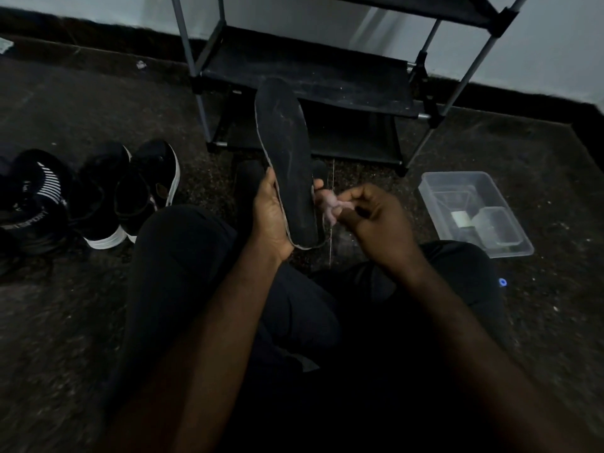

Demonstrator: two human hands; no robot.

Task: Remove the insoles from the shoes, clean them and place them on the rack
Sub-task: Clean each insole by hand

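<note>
The letters "SPORT" are printed in pale capitals on the dark upper of the leftmost shoe (32,207), low on its near side, below a patch of white stripes. The word is seen slightly tilted. It is preceded by one or two further letters that are too blurred and dim to be made out. A small blue ring (502,282), shaped like the letter O or a zero, is shown on the dark trouser leg (474,266) at the right. Whether it is a logo or a light cannot be told.
</note>
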